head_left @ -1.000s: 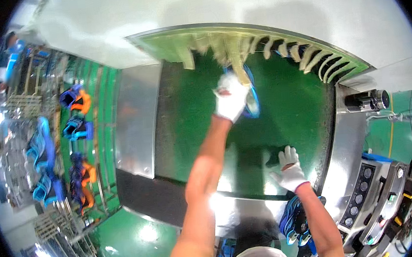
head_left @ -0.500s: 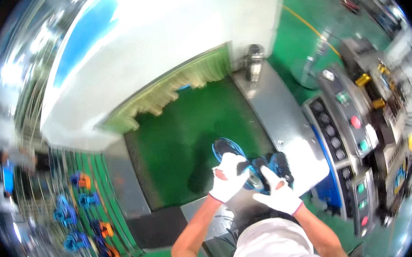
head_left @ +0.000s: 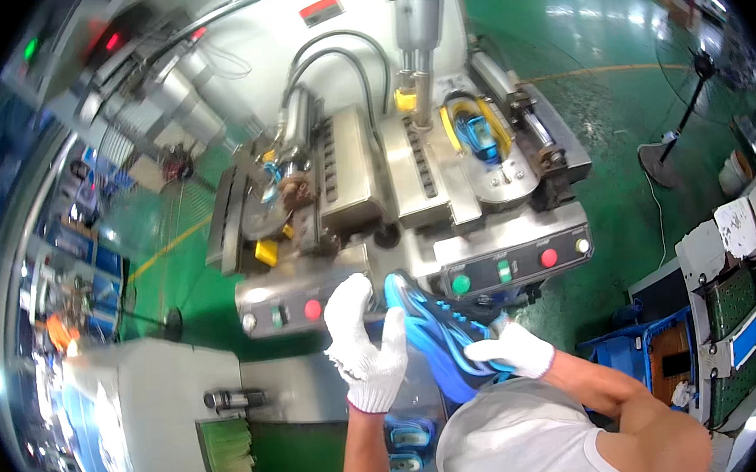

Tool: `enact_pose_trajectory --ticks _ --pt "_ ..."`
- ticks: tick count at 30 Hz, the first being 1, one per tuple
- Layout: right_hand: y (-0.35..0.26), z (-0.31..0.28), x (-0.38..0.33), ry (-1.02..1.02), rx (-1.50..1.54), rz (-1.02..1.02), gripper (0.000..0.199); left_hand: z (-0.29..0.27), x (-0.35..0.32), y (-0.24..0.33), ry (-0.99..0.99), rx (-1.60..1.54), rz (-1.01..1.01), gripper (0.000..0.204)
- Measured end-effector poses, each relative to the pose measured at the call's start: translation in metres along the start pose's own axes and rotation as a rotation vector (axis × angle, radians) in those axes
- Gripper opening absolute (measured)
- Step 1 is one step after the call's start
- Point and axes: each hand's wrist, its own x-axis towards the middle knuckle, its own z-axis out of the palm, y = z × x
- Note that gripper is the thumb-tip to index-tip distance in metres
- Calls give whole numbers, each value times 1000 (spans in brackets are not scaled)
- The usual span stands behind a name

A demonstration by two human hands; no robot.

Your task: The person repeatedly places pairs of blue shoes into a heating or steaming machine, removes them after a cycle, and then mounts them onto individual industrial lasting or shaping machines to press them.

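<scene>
My right hand (head_left: 516,350), in a white glove, is closed on the heel end of a blue and black sneaker (head_left: 436,330). The sneaker is tilted, its toe end up and to the left, close to the front of a two-station machine. My left hand (head_left: 365,345), gloved too, is raised just left of the toe. Its thumb and fingers are spread, with nothing between them. Below the sneaker, more blue shoes (head_left: 410,433) rest on a metal surface, partly hidden by my body.
Ahead stands the machine, with a control panel (head_left: 519,255) of coloured buttons. A blue shoe (head_left: 480,134) sits in its right station. To the left is a white housing (head_left: 153,390) with a fringed curtain; a blue crate (head_left: 622,349) and a standing fan (head_left: 658,153) are at right.
My view has swung right, from the curtained opening to the machine. A sneaker is now lifted in my right hand, off the metal ledge; my left hand has come up, open.
</scene>
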Motion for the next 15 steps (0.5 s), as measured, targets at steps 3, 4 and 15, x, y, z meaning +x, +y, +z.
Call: enact_pose_trajectory --ticks 3,4,15 --pt "-19 -53 -30 165 207 -98 55 87 30 -9 -70 -247 -105 43" --pt "-26 -74 -37 221 245 -63 53 118 44 -9 -150 -342 -195 41" --pt "-34 -185 -94 814 270 -217 64 459 180 -79 -384 113 -542 73"
